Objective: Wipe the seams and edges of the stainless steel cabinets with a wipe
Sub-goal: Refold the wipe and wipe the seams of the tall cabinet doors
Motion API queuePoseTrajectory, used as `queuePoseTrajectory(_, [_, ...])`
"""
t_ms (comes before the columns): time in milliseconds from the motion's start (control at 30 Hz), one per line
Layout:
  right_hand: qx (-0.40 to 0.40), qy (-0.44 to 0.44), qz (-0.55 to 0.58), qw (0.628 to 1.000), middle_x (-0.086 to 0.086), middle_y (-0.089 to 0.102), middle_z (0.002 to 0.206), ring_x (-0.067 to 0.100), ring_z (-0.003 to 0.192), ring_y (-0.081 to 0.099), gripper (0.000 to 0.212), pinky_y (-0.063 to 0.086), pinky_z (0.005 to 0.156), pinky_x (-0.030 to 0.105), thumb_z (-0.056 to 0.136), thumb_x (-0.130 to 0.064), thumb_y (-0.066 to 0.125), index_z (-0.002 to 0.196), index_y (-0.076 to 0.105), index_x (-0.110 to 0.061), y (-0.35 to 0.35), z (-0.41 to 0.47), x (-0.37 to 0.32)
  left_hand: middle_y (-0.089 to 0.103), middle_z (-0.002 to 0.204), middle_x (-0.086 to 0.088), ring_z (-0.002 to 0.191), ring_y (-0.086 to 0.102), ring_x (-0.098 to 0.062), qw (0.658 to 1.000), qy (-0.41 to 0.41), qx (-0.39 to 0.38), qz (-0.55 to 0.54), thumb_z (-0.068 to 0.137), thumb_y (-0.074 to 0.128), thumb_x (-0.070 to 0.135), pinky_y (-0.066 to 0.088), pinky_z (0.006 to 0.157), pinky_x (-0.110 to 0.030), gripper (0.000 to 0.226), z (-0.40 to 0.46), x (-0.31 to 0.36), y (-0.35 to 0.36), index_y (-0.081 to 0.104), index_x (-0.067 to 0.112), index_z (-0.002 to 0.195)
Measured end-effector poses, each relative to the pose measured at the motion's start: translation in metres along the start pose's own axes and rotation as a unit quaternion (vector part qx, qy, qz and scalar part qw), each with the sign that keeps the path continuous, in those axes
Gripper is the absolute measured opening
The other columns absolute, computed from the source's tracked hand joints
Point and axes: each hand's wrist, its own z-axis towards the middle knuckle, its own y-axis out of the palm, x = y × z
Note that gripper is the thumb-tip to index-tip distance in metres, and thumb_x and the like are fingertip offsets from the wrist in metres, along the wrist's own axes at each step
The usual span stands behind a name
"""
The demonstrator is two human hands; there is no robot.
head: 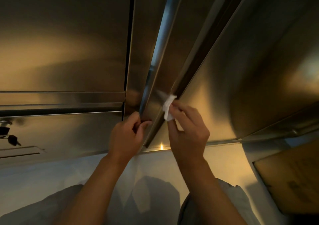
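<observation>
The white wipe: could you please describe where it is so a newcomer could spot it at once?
Start at the stainless steel cabinets filling the view and follow the dark seam between the doors down to its lower end. There the right hand pinches the white wipe against the seam's edge. It is the only white, crumpled thing against the steel.

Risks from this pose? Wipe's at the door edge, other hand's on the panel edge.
1. The right hand pinches only a small bunched wipe; bare fingertips may drag along the cabinet door edge, likely a sharp sheet-metal edge.
2. The left hand grips the open door panel edge by the gap; if that panel swings, fingers could be pinched.
3. The wad may skip the dark seam.
</observation>
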Motion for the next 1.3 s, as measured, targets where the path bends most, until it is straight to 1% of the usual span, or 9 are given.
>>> queuePoseTrajectory(200, [0.020, 0.012, -0.009, 1.000, 0.016, 0.072, 0.094, 0.018, 0.092, 0.064, 0.014, 0.049, 0.087, 0.015, 0.092, -0.010, 0.072, 0.092, 0.078, 0.003, 0.032, -0.001, 0.010, 0.049, 0.062, 0.010, 0.052, 0.054, -0.012, 1.000, 0.000, 0.000, 0.000, 0.099, 0.057, 0.043, 0.051, 0.050, -0.043, 0.026, 0.000, 0.003, -0.001, 0.048, 0.026, 0.081])
queuePoseTrajectory(367, [-0.086, 0.044, 0.006, 0.995, 0.011, 0.069, 0.089, 0.020, 0.081, 0.063, 0.006, 0.049, 0.078, 0.018, 0.086, 0.001, 0.071, 0.088, 0.077, -0.001, 0.061, -0.062, 0.029, 0.048, 0.061, 0.008, 0.054, 0.055, -0.015, 1.000, -0.011, 0.008, 0.010, 0.102, 0.060, 0.039, 0.051, 0.051, -0.042, 0.029, -0.001, 0.009, 0.001, 0.048, 0.025, 0.080])
queuePoseTrajectory(467, [-0.163, 0.132, 0.015, 0.978, 0.009, 0.068, 0.090, 0.024, 0.078, 0.066, 0.017, 0.059, 0.068, 0.037, 0.076, 0.011, 0.076, 0.087, 0.077, -0.002, 0.089, -0.109, 0.039, 0.051, 0.066, 0.006, 0.059, 0.059, -0.015, 1.000, -0.027, 0.012, -0.001, 0.097, 0.063, 0.039, 0.053, 0.057, -0.038, 0.030, 0.001, 0.011, 0.001, 0.045, 0.028, 0.076])
queuePoseTrajectory(600, [-0.174, 0.175, 0.025, 0.969, 0.010, 0.073, 0.102, 0.024, 0.089, 0.069, 0.020, 0.059, 0.082, 0.028, 0.080, 0.007, 0.079, 0.098, 0.078, -0.002, 0.110, -0.136, 0.046, 0.050, 0.066, 0.011, 0.058, 0.056, -0.013, 0.999, -0.036, 0.005, -0.037, 0.096, 0.064, 0.035, 0.049, 0.057, -0.023, 0.029, 0.001, 0.012, 0.004, 0.043, 0.035, 0.076])
queuePoseTrajectory(733, [-0.189, 0.214, 0.032, 0.958, 0.008, 0.074, 0.107, 0.019, 0.093, 0.068, 0.022, 0.046, 0.091, 0.011, 0.085, 0.004, 0.077, 0.105, 0.078, -0.004, 0.121, -0.157, 0.050, 0.047, 0.064, 0.005, 0.055, 0.053, -0.020, 0.999, -0.038, 0.009, -0.034, 0.099, 0.063, 0.040, 0.050, 0.054, -0.046, 0.032, 0.000, 0.011, 0.005, 0.041, 0.036, 0.076])
queuePoseTrajectory(900, [-0.225, 0.320, 0.078, 0.917, 0.009, 0.068, 0.121, 0.018, 0.110, 0.060, 0.023, 0.032, 0.094, -0.001, 0.097, -0.002, 0.061, 0.116, 0.072, -0.002, 0.128, -0.172, 0.044, 0.045, 0.063, 0.003, 0.055, 0.052, -0.020, 0.998, -0.050, 0.014, -0.029, 0.096, 0.060, 0.046, 0.048, 0.053, -0.041, 0.033, -0.001, 0.014, 0.005, 0.042, 0.029, 0.074])
queuePoseTrajectory(1067, [-0.274, 0.374, 0.085, 0.882, -0.001, 0.062, 0.128, 0.010, 0.116, 0.059, 0.030, 0.047, 0.107, 0.025, 0.106, -0.016, 0.049, 0.134, 0.058, -0.015, 0.140, -0.201, 0.036, 0.050, 0.064, -0.002, 0.057, 0.058, -0.023, 0.998, -0.059, 0.015, -0.018, 0.098, 0.064, 0.043, 0.053, 0.056, -0.048, 0.034, -0.002, 0.018, 0.004, 0.043, 0.030, 0.074])
queuePoseTrajectory(1200, [-0.313, 0.481, 0.178, 0.799, -0.005, 0.066, 0.129, 0.011, 0.123, 0.061, 0.043, 0.042, 0.118, 0.041, 0.097, -0.046, 0.048, 0.136, 0.057, -0.031, 0.152, -0.223, 0.040, 0.050, 0.064, 0.000, 0.057, 0.060, -0.027, 0.998, -0.064, 0.004, -0.024, 0.096, 0.060, 0.049, 0.053, 0.057, -0.055, 0.030, -0.001, 0.017, 0.002, 0.043, 0.039, 0.073])
queuePoseTrajectory(1300, [-0.363, 0.467, 0.151, 0.792, -0.002, 0.051, 0.149, 0.011, 0.134, 0.050, 0.057, 0.035, 0.121, 0.030, 0.100, -0.010, 0.052, 0.154, 0.040, -0.022, 0.155, -0.227, 0.047, 0.052, 0.064, -0.002, 0.057, 0.061, -0.029, 0.998, -0.065, -0.003, -0.025, 0.096, 0.059, 0.050, 0.053, 0.058, -0.056, 0.029, 0.000, 0.016, 0.002, 0.044, 0.040, 0.074])
